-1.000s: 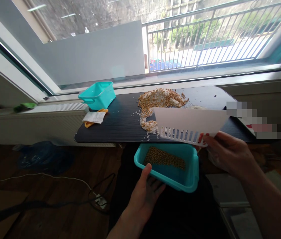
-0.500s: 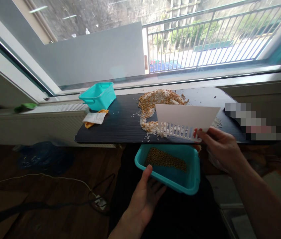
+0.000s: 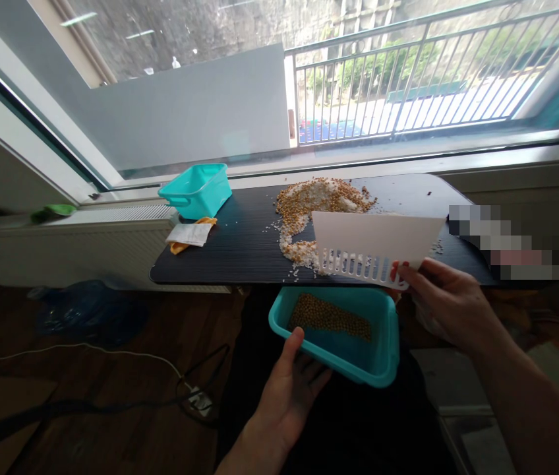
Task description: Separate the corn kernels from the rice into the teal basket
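My right hand [image 3: 445, 303] grips a white slotted plastic scoop [image 3: 373, 247] by its near right corner, its slotted edge resting at the front edge of the black table [image 3: 240, 244]. Beyond the scoop lies a heap of mixed yellow beans and white rice [image 3: 316, 201]. My left hand [image 3: 287, 389] holds a teal tub [image 3: 378, 359] from underneath, thumb on its near rim, just below the table's edge. A layer of yellow beans [image 3: 329, 316] covers the tub's floor.
A second teal tub [image 3: 195, 190] stands at the table's back left, beside a white-and-orange packet [image 3: 188, 235]. A white radiator [image 3: 62, 244] runs along the left. Cables and a power strip [image 3: 200, 400] lie on the wooden floor. A window with railing fills the background.
The scoop pushed forward into the heap half a second ago, then came back toward the table's front edge. The left hand and tub stayed almost still.
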A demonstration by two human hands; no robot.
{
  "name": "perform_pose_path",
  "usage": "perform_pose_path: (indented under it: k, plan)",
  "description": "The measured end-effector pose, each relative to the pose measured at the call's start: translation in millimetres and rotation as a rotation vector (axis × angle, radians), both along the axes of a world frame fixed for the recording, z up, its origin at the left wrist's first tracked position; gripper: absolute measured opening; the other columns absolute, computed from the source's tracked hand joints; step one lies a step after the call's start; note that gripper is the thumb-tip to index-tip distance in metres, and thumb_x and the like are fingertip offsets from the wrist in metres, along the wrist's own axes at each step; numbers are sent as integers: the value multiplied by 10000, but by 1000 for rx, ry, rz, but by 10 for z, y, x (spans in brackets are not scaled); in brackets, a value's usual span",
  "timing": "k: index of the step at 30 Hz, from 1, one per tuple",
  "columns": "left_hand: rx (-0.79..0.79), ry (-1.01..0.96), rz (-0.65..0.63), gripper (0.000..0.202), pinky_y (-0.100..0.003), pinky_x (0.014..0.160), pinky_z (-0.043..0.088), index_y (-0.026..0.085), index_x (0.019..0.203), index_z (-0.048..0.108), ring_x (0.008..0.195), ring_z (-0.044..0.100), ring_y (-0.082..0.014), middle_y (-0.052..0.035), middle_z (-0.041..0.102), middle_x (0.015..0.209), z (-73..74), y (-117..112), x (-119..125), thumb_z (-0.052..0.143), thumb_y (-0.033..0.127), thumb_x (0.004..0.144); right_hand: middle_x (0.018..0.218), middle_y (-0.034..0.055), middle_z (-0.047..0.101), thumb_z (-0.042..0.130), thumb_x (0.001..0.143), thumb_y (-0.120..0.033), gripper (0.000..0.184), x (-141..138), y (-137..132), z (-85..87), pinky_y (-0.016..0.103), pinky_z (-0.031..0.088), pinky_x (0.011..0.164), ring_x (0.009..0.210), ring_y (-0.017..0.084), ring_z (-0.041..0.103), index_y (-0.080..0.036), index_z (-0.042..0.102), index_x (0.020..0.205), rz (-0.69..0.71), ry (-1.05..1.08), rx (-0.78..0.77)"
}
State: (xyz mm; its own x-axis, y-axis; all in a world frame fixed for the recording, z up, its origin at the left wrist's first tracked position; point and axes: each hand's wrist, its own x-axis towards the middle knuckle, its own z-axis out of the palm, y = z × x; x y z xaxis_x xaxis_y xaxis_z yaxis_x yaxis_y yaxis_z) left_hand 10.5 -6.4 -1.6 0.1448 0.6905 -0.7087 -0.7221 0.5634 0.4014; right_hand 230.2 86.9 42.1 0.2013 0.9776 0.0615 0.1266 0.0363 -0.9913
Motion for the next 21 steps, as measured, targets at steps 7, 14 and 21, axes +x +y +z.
perform_pose_path:
  k: [7,14,21]
  plan:
    - [-6,-5,-10,553,-386,991,475,138,1286,529,1133,610,-269,-147,620,1277,14,-2,-2,565,487,860,753,-22,709,811,614,-496,303,-3,-39,49,184,479,629,661,106,594,-239,754,763,47,122,-42]
    - [11,-3,-7,565,-390,988,476,147,1283,532,1118,619,-266,-144,619,1280,-5,-16,-4,583,499,845,795,6,728,797,609,-510,325,3,-63,46,265,514,752,701,150,619,-226,756,762,63,51,-21]
    - [9,0,-6,570,-389,995,469,138,1283,533,1145,606,-275,-158,605,1296,17,-13,-2,587,496,843,788,22,736,791,613,-526,340,-8,-100,61,267,528,709,687,158,632,-228,770,776,106,14,-29]
